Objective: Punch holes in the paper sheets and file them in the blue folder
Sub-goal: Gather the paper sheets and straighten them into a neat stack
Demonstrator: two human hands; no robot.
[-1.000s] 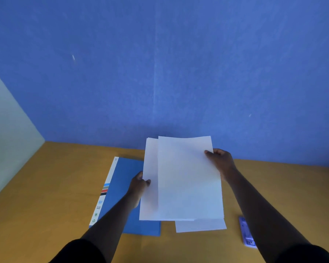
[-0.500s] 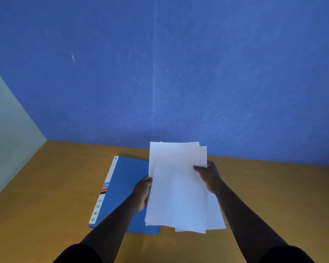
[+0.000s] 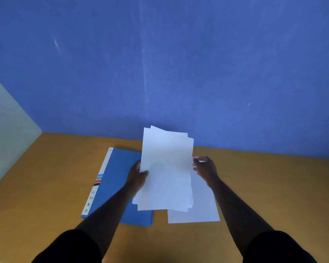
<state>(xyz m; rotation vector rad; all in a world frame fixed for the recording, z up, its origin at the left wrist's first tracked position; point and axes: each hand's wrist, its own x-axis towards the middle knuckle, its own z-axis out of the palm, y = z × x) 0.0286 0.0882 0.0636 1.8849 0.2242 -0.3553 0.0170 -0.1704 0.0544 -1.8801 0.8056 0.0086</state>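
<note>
Blue folder (image 3: pixel 120 179) lies closed on yellow-brown table (image 3: pixel 46 186) against blue wall (image 3: pixel 198 63).

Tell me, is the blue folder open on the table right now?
No, the blue folder lies shut and flat on the table, its cover facing up beside the left hand.
</note>
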